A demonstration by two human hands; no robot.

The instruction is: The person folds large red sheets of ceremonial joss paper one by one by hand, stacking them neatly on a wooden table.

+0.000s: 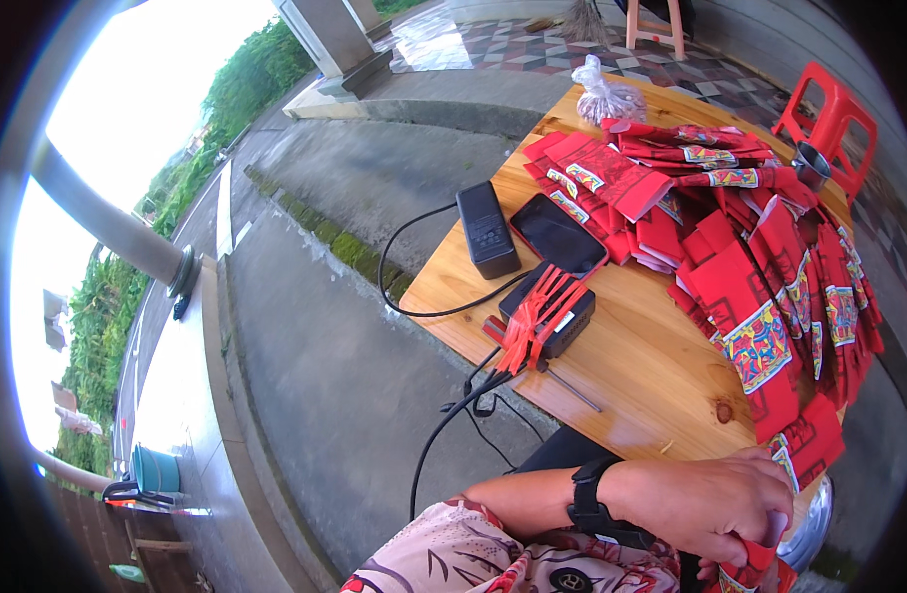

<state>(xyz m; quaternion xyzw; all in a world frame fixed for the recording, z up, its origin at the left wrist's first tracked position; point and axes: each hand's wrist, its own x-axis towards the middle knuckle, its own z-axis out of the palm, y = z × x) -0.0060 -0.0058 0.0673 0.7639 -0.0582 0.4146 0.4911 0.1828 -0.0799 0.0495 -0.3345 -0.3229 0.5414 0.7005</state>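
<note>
My left hand (713, 504), with a black strap on its wrist, is low at the right by the wooden table's (616, 370) near edge. Its fingers pinch the open end of a red paper packet (757, 556) with a coloured printed band. A few fingertips (708, 569), seemingly my right hand's, show below it against the red paper; the rest is hidden or cut off. Beyond my left hand, many similar red packets (735, 289) lie in a loose, overlapping heap. One packet (813, 437) lies just past my knuckles.
On the table are a phone (559, 233), a black adapter-like block (487, 230), a black box (572, 326) with red plastic strips (531, 319), a thin metal rod (572, 389), a tied clear bag (609, 96) and a metal cup (811, 164). Cables hang off the edge. A red stool (831, 126) stands beyond.
</note>
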